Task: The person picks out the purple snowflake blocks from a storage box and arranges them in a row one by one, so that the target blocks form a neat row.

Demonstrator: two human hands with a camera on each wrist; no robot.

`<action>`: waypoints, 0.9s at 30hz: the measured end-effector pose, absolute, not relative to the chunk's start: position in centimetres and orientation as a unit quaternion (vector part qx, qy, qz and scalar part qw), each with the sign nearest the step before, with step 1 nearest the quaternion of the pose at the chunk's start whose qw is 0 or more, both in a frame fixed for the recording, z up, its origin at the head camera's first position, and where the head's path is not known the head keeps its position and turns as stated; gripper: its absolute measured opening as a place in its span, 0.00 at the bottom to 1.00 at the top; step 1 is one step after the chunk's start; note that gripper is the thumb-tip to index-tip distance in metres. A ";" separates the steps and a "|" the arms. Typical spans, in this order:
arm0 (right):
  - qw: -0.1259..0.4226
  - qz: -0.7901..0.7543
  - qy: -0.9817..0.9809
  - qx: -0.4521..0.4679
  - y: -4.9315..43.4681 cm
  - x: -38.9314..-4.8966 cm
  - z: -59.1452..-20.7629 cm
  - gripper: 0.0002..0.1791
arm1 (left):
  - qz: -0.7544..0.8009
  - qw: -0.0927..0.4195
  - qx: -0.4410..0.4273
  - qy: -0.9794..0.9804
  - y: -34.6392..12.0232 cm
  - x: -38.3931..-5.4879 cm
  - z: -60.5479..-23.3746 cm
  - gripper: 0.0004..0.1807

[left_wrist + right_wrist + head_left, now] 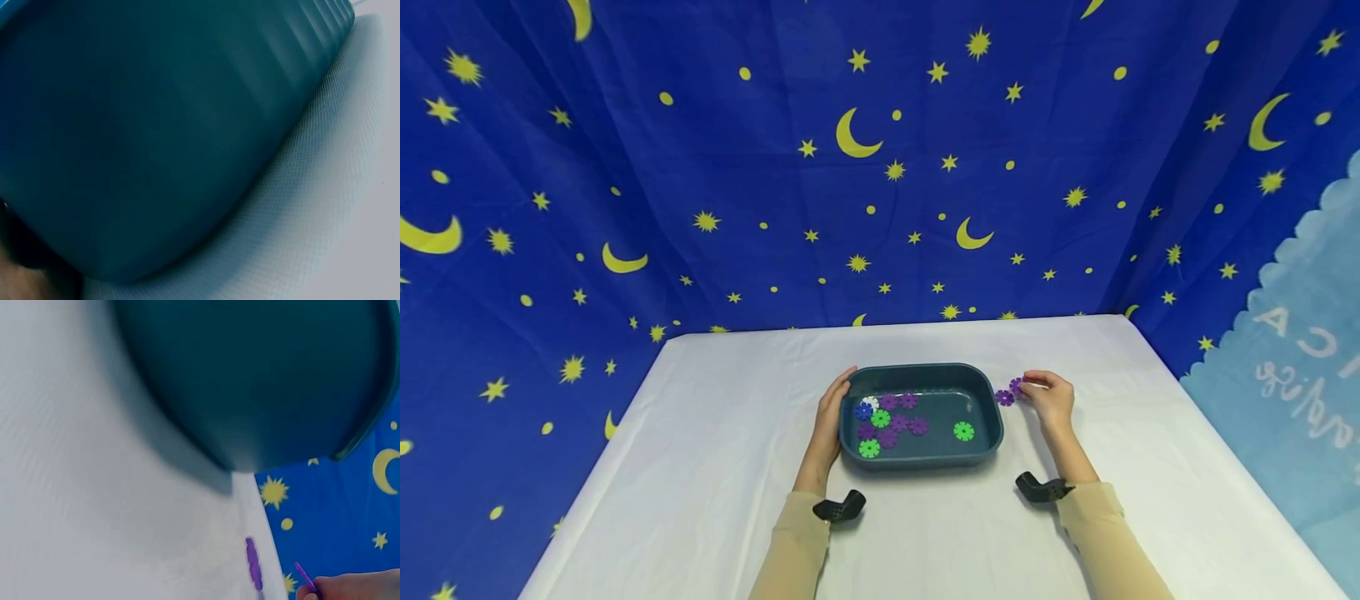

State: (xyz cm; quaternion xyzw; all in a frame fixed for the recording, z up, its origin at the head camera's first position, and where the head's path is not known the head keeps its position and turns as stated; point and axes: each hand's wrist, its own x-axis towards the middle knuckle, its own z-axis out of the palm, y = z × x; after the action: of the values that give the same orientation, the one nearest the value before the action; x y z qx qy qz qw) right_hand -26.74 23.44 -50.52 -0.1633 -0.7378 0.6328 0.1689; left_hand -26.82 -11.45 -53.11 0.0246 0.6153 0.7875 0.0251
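Observation:
A dark teal tub stands on the white-covered table, its outer wall filling most of the left wrist view. My left hand rests along the tub's left side, fingers reaching up to the rim. Beyond the tub's right end, my right hand pinches a purple notched disc between thumb and fingertips. Close by, a second purple notched disc appears flat beside the tub's outer wall. Inside the tub are several purple discs, green discs, a blue disc and a white disc.
White cloth covers the table. A blue curtain with yellow moons and stars hangs behind and along the sides. On the right hangs a light blue panel with white lettering. Black wrist cameras are strapped at both sleeve cuffs.

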 end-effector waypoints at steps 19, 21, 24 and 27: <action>0.183 0.542 -0.798 -0.188 24.0 -26.8 -52.2 0.12 | 0.778 0.032 0.029 0.627 -11.4 -25.5 -51.0 0.25; 0.192 0.523 -0.809 -0.188 24.0 -26.8 -52.3 0.11 | 0.777 0.032 0.028 0.628 -11.4 -25.5 -51.0 0.25; 0.205 0.496 -0.824 -0.182 24.0 -26.8 -52.5 0.11 | 0.776 0.032 0.028 0.629 -11.4 -25.5 -51.0 0.25; 0.210 0.488 -0.828 -0.179 24.0 -26.8 -52.6 0.10 | 0.779 0.035 0.025 0.626 -11.5 -25.9 -51.6 0.25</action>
State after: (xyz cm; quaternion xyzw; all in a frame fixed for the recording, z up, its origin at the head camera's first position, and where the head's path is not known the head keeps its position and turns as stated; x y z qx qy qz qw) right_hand -26.76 24.00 -52.57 -0.1795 -0.8279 0.4879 0.2105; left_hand -25.91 -11.53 -51.64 0.0249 0.6259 0.7787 0.0351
